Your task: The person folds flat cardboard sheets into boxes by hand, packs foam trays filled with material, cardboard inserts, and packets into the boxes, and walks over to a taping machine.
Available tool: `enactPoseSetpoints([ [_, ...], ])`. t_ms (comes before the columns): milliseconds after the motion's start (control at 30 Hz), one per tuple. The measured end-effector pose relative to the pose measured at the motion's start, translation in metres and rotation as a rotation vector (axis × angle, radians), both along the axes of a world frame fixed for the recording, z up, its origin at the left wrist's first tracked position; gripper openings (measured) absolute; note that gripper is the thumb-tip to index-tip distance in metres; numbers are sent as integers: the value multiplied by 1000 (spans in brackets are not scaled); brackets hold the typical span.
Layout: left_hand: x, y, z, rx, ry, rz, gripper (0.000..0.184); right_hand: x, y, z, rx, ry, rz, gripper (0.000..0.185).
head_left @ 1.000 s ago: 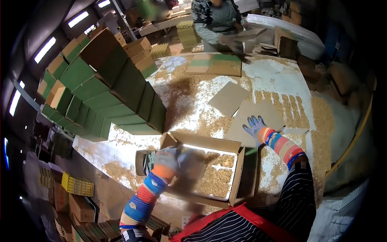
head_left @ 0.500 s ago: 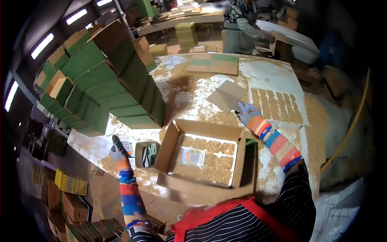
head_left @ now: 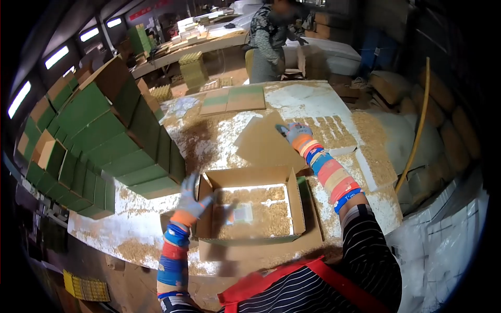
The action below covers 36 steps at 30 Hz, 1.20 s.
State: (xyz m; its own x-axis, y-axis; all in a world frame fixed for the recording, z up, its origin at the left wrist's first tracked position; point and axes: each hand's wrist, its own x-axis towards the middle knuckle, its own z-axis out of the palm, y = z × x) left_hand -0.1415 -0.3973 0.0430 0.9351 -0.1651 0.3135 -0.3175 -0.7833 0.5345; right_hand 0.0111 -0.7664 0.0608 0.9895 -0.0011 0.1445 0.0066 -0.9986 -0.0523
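Note:
An open cardboard box stands before me. In it lies a white tray with brown grainy shavings, and a small printed card rests on top. My left hand, gloved in grey, is at the box's left wall with its fingers spread, slightly blurred and holding nothing. My right hand is closed on the upper right edge of a flat cardboard sheet, whose near end reaches behind the box's far wall. Right of that hand is a block of shavings in rows.
Tall stacks of green and brown boxes rise on the left of the table. Flat cardboard pieces lie at its far side. Another person stands beyond it. A yellow pole leans on the right.
My left hand has moved right and up from the small cards to the box, fingers now spread. My right hand has drawn the cardboard sheet nearer the box. The view has shifted right.

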Motion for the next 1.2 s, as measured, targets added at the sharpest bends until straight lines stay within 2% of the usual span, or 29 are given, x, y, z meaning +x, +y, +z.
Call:
enactPoseSetpoints([
  [33, -6, -8, 2, 13, 67, 2, 91, 22, -12, -25, 134, -149, -74, 39],
  [67, -13, -20, 11, 28, 140, 2, 93, 10, -12, -2, 114, -266, 32, 37],
  [133, -17, -41, 55, 305, -236, 151, 97, -26, -3, 46, 67, -481, 235, 35],
  [200, -12, -72, 101, 312, -641, 21, 94, -47, 31, 96, -25, -87, 419, 36],
  [267, -12, -112, 138, 545, -731, -109, 81, -72, 47, 74, 823, 208, 883, 42],
  [300, -1, -125, 137, 567, -705, -208, 67, -91, 39, 67, 544, -137, 954, 43],
  [333, 20, -116, 111, 527, -596, -334, 54, -109, 29, 68, 243, -460, 990, 45],
  [367, 26, -112, 101, 433, -427, -311, 41, -130, 5, 83, 513, -374, 878, 52],
  [400, 30, -109, 91, 345, -259, -279, 29, -142, -29, 65, 657, -501, 684, 56],
  [433, 30, -103, 80, 159, -368, -279, 26, -158, -63, 29, 538, -690, 457, 66],
  [467, 27, -93, 67, -25, -467, -275, 23, -195, -90, -8, 410, -565, 175, 81],
  [500, 25, -83, 51, -348, -337, -172, 24, -232, -109, -52, 146, -296, -16, 88],
  [533, 26, -74, 38, -665, -198, -53, 25, -273, -125, -106, -23, -138, -10, 82],
  [567, 29, -64, 33, -679, -255, 5, 25, -318, -129, -188, 104, -214, 33, 78],
  [633, 32, -55, 34, -624, -327, 84, 28, -368, -119, -206, 121, 180, 162, 79],
  [667, 36, -55, 34, -600, -347, 120, 27, -351, -118, -198, 222, 138, 127, 82],
  [733, 48, -40, 19, -760, -365, 87, 29, -315, -120, -184, 424, 58, 45, 89],
  [800, 50, -38, 19, -750, -356, 93, 29, -260, -124, -162, 409, 122, 138, 99],
  [867, 49, -30, 19, -752, -379, 97, 29, -205, -120, -173, 333, 193, 307, 95],
  [900, 44, -34, 28, -650, -280, 273, 29, -185, -111, -173, 79, 343, 426, 82],
  [933, 47, -26, 20, -647, -376, 177, 29, -179, -104, -204, -57, 200, 493, 61],
  [1000, 43, -37, 27, -717, -423, 165, 22, -166, -102, -216, 171, 268, 426, 40],
  [1033, 40, -42, 33, -696, -455, 170, 21, -170, -103, -213, 232, 142, 386, 28],
  [1100, 33, -49, 43, -711, -464, 190, 20, -158, -100, -195, 375, 57, 294, 26],
  [1133, 31, -55, 48, -787, -466, 193, 20, -154, -98, -167, 491, 21, 234, 28],
  [1200, 27, -53, 58, -625, -500, 217, 20, -147, -69, -60, 672, -301, 400, 33],
])
